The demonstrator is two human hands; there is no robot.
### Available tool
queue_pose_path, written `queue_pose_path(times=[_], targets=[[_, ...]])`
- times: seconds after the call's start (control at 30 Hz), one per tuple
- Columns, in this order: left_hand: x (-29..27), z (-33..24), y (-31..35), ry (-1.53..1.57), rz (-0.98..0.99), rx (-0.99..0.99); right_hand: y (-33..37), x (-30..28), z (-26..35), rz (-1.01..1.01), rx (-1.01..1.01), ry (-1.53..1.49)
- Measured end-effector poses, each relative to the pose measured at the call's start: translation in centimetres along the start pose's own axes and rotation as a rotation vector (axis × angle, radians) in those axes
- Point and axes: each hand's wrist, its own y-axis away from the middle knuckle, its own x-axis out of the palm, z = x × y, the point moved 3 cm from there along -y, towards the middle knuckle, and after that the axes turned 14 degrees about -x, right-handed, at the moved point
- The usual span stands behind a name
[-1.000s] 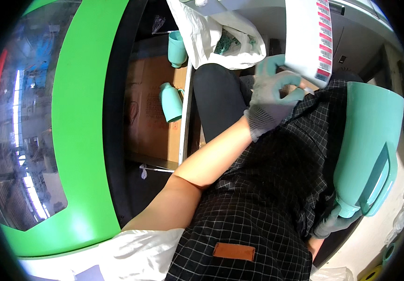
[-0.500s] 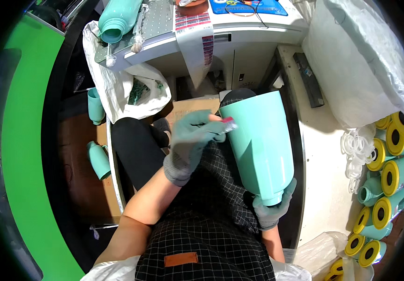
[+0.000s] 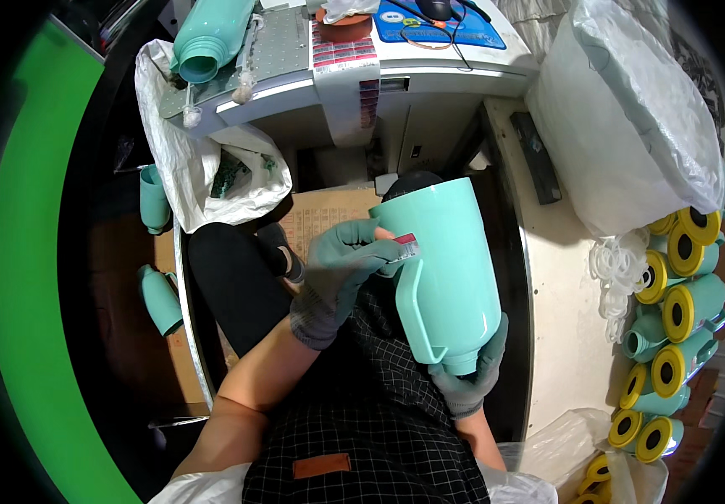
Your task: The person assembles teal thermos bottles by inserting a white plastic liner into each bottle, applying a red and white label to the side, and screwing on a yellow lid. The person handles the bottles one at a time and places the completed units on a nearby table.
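In the lap area, a turquoise jug body [image 3: 455, 260] with a side handle [image 3: 413, 315] is tilted, its wide end away from me and its narrow neck towards me. My right hand [image 3: 473, 378], in a grey-green glove, is closed round the neck end from below. My gloved left hand [image 3: 341, 265], with a bare fingertip showing, pinches a small red and white label [image 3: 407, 245]. That label overlaps the jug's left side just beyond the handle; whether it touches the surface I cannot tell.
A printed label strip [image 3: 344, 84] hangs over the workbench edge. Another turquoise jug body [image 3: 211, 42] lies on the bench. To the right are a large white bag [image 3: 623, 126], white rings [image 3: 619, 269] and several jugs with yellow rims [image 3: 677, 311]. A white sack [image 3: 249, 181] stands left.
The jug has turned in my right hand, so its handle now shows on the left side. My left hand still pinches the label, now over the jug's side. The whole view has shifted slightly.
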Motion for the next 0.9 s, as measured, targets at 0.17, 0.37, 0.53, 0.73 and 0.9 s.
queue_pose_path(times=[0.17, 0.37, 0.53, 0.73, 0.9], targets=[[0.2, 1.4, 0.5, 0.009, -0.099, -0.380, -0.1, 0.1, 1.0, 0.065, -0.158, 0.166], [-4.5, 8.2, 2.9, 0.207, 0.018, -0.847, -0.5, -0.4, 0.4, -0.007, 0.062, -0.116], [-11.6, 7.4, -1.8, -0.754, -0.356, -0.246, -4.5, -1.2, 1.2, -0.251, 0.325, -0.421], [-21.9, 4.1, -16.0, -1.321, -0.548, 0.326, -7.9, -1.9, -2.0, -0.386, 0.230, -0.362], [-28.0, 7.6, -19.6, -1.503, -0.435, 0.383, -13.9, 0.3, -1.9, -0.414, 0.076, -0.350]])
